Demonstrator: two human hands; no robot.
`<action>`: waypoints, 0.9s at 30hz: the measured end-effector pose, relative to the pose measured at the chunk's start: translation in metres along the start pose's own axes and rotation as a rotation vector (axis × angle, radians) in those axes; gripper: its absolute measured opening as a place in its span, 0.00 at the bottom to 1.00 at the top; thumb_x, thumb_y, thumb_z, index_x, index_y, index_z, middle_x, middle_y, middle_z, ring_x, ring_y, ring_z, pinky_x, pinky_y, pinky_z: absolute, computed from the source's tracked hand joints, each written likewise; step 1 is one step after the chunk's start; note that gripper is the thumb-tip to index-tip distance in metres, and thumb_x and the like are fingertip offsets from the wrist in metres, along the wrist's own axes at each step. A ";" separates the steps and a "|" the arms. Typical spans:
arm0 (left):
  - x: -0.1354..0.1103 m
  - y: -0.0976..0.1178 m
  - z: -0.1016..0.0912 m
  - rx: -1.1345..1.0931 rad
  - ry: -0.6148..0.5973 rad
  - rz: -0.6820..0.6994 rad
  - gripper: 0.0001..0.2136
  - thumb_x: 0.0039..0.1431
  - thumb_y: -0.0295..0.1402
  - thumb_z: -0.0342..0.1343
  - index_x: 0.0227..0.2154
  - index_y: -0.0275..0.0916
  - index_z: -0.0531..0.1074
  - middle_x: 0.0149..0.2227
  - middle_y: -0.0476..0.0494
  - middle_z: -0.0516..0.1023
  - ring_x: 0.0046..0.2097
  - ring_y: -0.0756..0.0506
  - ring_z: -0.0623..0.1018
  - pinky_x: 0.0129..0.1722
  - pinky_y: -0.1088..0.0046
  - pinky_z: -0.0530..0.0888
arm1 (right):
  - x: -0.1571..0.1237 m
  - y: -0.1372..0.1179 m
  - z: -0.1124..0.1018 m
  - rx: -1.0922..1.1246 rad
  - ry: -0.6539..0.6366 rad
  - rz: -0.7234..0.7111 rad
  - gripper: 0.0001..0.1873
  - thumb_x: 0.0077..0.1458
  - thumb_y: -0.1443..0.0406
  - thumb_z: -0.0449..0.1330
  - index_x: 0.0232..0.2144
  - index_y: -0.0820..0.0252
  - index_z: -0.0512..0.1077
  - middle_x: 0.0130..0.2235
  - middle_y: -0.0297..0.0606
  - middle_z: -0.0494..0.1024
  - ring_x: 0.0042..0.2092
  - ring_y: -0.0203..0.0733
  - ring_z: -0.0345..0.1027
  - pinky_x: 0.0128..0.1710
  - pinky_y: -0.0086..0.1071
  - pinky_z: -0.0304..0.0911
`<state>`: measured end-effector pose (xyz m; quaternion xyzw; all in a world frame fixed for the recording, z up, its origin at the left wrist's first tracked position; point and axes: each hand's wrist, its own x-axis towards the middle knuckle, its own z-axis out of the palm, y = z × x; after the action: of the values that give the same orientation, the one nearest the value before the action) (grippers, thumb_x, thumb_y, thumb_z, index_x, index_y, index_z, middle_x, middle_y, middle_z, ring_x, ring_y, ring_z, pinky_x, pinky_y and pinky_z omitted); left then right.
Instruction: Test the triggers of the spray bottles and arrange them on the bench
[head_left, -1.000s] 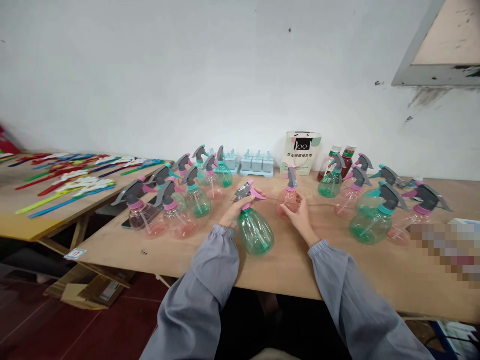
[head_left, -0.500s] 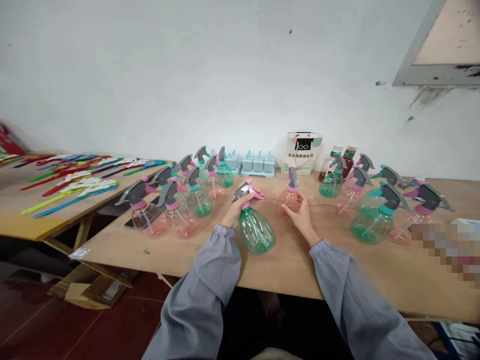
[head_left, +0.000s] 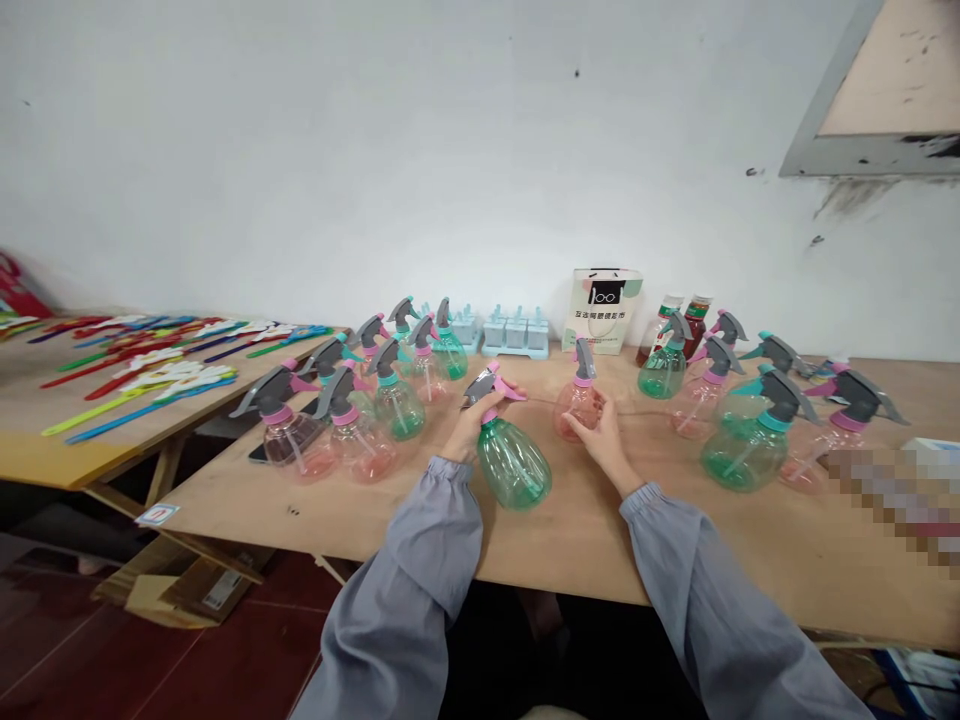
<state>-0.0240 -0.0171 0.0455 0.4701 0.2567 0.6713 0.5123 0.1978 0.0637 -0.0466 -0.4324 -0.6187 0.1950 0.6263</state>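
Note:
My left hand (head_left: 466, 425) is closed around the neck of a green spray bottle (head_left: 514, 465) with a grey and pink trigger head; the bottle tilts, its base toward the lower right. To its right, my right hand (head_left: 600, 430) grips the side of a pink spray bottle (head_left: 574, 408), which stands upright with a grey head and pink collar. On the left are several more spray bottles, among them a pink one (head_left: 360, 440) and a green one (head_left: 400, 405). Several others stand on the right, including a large green bottle (head_left: 744, 455) with a turquoise collar.
Light-blue moulds (head_left: 516, 335) and a printed paper bag (head_left: 602, 315) stand at the back by the wall. Two red-filled bottles (head_left: 699, 325) are beside them. Colourful flat sticks (head_left: 150, 395) cover a second table at left. A dark phone (head_left: 262, 452) lies behind the left bottles.
Both hands keep their grips on the green and the pink spray bottle. The view has shifted very slightly; otherwise little differs.

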 end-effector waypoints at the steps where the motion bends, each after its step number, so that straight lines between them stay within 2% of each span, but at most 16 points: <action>1: 0.000 0.001 0.000 0.029 -0.003 0.023 0.14 0.48 0.41 0.65 0.34 0.38 0.76 0.36 0.44 0.81 0.46 0.42 0.81 0.55 0.62 0.72 | 0.000 0.000 0.000 0.005 -0.003 0.003 0.42 0.41 0.47 0.70 0.54 0.57 0.61 0.56 0.50 0.68 0.58 0.55 0.64 0.61 0.54 0.58; 4: 0.002 0.005 -0.002 0.149 0.012 0.110 0.17 0.50 0.42 0.63 0.41 0.41 0.77 0.40 0.42 0.82 0.53 0.39 0.78 0.59 0.60 0.70 | 0.000 0.001 0.001 0.012 -0.010 0.015 0.43 0.41 0.48 0.70 0.54 0.58 0.60 0.56 0.51 0.68 0.58 0.55 0.64 0.61 0.55 0.58; 7: 0.005 0.009 -0.008 0.312 0.073 0.214 0.18 0.52 0.43 0.62 0.45 0.43 0.77 0.40 0.44 0.82 0.55 0.40 0.77 0.60 0.59 0.69 | 0.000 0.001 0.001 0.021 -0.009 0.021 0.43 0.41 0.48 0.70 0.54 0.58 0.61 0.56 0.50 0.68 0.58 0.55 0.64 0.60 0.55 0.59; 9: 0.007 0.010 -0.013 0.441 0.110 0.265 0.17 0.52 0.42 0.63 0.44 0.42 0.77 0.39 0.44 0.82 0.54 0.41 0.77 0.59 0.61 0.69 | 0.000 0.001 0.001 0.025 -0.006 0.023 0.43 0.41 0.48 0.70 0.54 0.57 0.61 0.56 0.50 0.68 0.58 0.55 0.65 0.60 0.55 0.59; 13: 0.012 -0.001 -0.019 0.637 0.254 0.257 0.12 0.49 0.41 0.66 0.33 0.39 0.78 0.32 0.46 0.80 0.46 0.41 0.79 0.48 0.66 0.73 | -0.001 -0.001 0.001 0.027 -0.012 0.029 0.42 0.42 0.49 0.70 0.54 0.57 0.61 0.57 0.50 0.68 0.58 0.55 0.65 0.60 0.54 0.60; 16: 0.017 -0.016 -0.021 0.694 0.304 0.205 0.13 0.48 0.40 0.66 0.35 0.40 0.78 0.35 0.45 0.80 0.47 0.40 0.78 0.49 0.65 0.73 | -0.001 -0.003 0.000 0.025 -0.010 0.024 0.42 0.41 0.49 0.70 0.54 0.58 0.61 0.56 0.51 0.68 0.58 0.55 0.64 0.60 0.54 0.60; 19: 0.014 -0.023 -0.023 0.718 0.315 0.183 0.18 0.48 0.40 0.66 0.43 0.42 0.76 0.45 0.42 0.79 0.53 0.39 0.75 0.55 0.61 0.70 | -0.001 -0.003 0.000 0.014 -0.005 0.011 0.42 0.41 0.49 0.70 0.54 0.59 0.61 0.56 0.51 0.68 0.58 0.56 0.64 0.61 0.55 0.59; 21: 0.005 -0.022 -0.027 0.727 0.300 0.197 0.26 0.46 0.40 0.68 0.50 0.44 0.72 0.53 0.41 0.75 0.58 0.38 0.72 0.58 0.60 0.68 | 0.000 -0.001 0.001 0.015 -0.006 0.007 0.42 0.41 0.49 0.70 0.54 0.59 0.61 0.55 0.50 0.68 0.58 0.56 0.64 0.60 0.55 0.59; 23: -0.009 -0.018 -0.032 0.736 0.235 0.209 0.35 0.41 0.38 0.71 0.55 0.46 0.67 0.58 0.40 0.70 0.62 0.38 0.69 0.61 0.60 0.65 | 0.000 0.001 0.001 0.024 -0.006 0.006 0.41 0.41 0.49 0.70 0.54 0.57 0.61 0.55 0.49 0.68 0.58 0.55 0.64 0.60 0.55 0.59; 25: -0.022 -0.015 -0.037 0.773 0.166 0.193 0.39 0.37 0.36 0.73 0.57 0.47 0.65 0.59 0.39 0.69 0.62 0.37 0.68 0.61 0.59 0.64 | -0.001 0.001 0.002 0.030 -0.006 0.007 0.41 0.41 0.49 0.70 0.54 0.57 0.61 0.56 0.49 0.68 0.57 0.55 0.64 0.60 0.55 0.59; 27: -0.028 -0.015 -0.042 0.858 0.164 0.166 0.38 0.37 0.37 0.73 0.55 0.46 0.67 0.57 0.38 0.71 0.62 0.33 0.68 0.60 0.56 0.65 | -0.001 0.001 0.003 0.035 -0.008 0.013 0.42 0.41 0.49 0.70 0.54 0.57 0.60 0.56 0.50 0.68 0.57 0.55 0.64 0.59 0.55 0.59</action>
<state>-0.0533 -0.0318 0.0049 0.6045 0.5132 0.5779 0.1930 0.1952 0.0637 -0.0483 -0.4247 -0.6150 0.2115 0.6299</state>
